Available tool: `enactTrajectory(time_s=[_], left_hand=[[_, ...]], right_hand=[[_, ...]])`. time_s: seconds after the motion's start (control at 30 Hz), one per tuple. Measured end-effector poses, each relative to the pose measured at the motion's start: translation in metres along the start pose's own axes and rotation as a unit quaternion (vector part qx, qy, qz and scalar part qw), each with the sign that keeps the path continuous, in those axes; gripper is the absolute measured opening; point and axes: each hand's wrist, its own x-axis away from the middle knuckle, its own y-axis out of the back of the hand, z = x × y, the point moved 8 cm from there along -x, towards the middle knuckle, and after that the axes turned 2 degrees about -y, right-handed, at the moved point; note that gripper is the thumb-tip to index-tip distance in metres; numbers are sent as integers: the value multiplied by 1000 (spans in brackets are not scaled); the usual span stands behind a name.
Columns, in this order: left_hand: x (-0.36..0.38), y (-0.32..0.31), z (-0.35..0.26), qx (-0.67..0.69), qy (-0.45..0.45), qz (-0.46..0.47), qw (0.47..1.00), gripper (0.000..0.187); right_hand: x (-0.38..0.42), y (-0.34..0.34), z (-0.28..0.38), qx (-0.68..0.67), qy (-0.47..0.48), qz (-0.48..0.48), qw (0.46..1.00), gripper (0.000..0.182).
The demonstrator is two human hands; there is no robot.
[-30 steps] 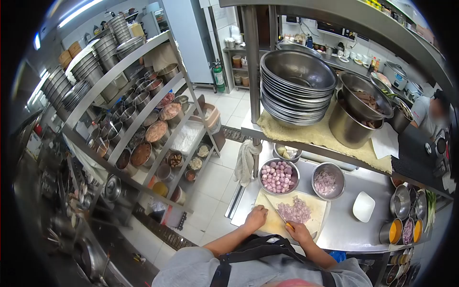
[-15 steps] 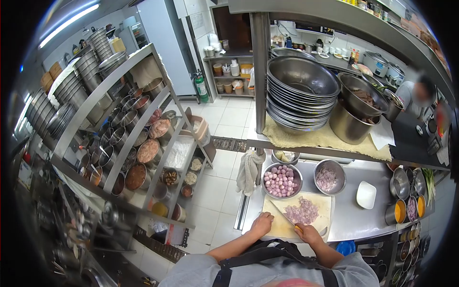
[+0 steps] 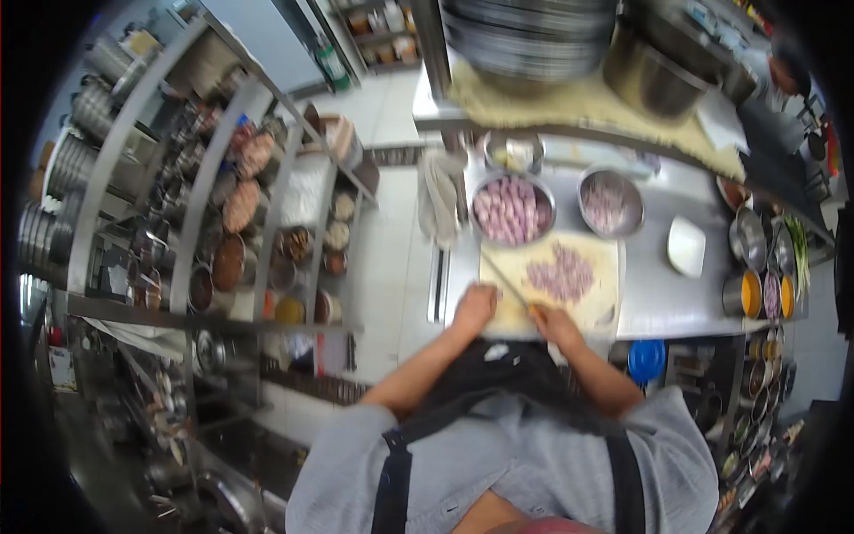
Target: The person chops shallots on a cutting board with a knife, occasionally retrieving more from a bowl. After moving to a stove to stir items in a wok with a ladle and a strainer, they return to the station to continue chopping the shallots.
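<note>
Steel surface point(image 3: 663, 298) bears cutting board point(image 3: 594, 307); right hand point(image 3: 556, 326) grips knife point(image 3: 507, 285); left hand point(image 3: 474, 307) curled, steadying board edge; chopped shallots point(image 3: 560, 271) piled beyond blade.

The whole view is smeared with motion blur. On the cutting board point(image 3: 594, 307) the purple heap point(image 3: 560, 271) cannot be made out as separate pieces. The right hand point(image 3: 556, 326) covers the knife point(image 3: 507, 285) handle, and the blade is a thin streak. Whether the left hand point(image 3: 474, 308) pins anything down is unclear. The stacked bowls point(image 3: 529, 36) are cut off by the top edge.
</note>
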Motion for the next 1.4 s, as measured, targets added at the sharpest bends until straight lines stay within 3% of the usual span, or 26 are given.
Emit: enactTrajectory(time_s=[0.17, 0.37, 0.67, 0.77, 0.93, 1.07, 1.13, 1.27, 1.33, 1.4], left_hand=[[1, 15, -8, 41, 8, -51, 998, 6], [0, 19, -8, 51, 2, -82, 995, 7], [-3, 15, -10, 27, 27, -34, 999, 8], [-3, 15, -11, 24, 26, -41, 999, 8], [-3, 19, -10, 34, 20, -55, 998, 7], [-1, 19, -11, 12, 26, -61, 998, 6], [-2, 20, -11, 11, 32, -64, 997, 5], [0, 20, -11, 10, 26, -67, 997, 5], [-2, 20, -9, 14, 29, -72, 997, 5], [0, 19, -9, 12, 32, -64, 997, 4]], right_hand=[[7, 7, 16, -90, -42, 51, 994, 32], [20, 20, 28, -76, -77, 84, 991, 34], [4, 16, 38, -27, -31, 121, 992, 32], [-17, -1, 38, -18, 33, 82, 996, 31], [-13, 9, 37, -52, -30, 106, 993, 34], [-13, 8, 35, -51, -26, 138, 989, 35], [-29, -3, 38, -8, 41, 102, 994, 33], [-31, 3, 43, -15, 41, 85, 995, 33], [-19, 12, 38, -63, -30, 140, 988, 34], [-19, 12, 43, -59, -29, 151, 986, 33]])
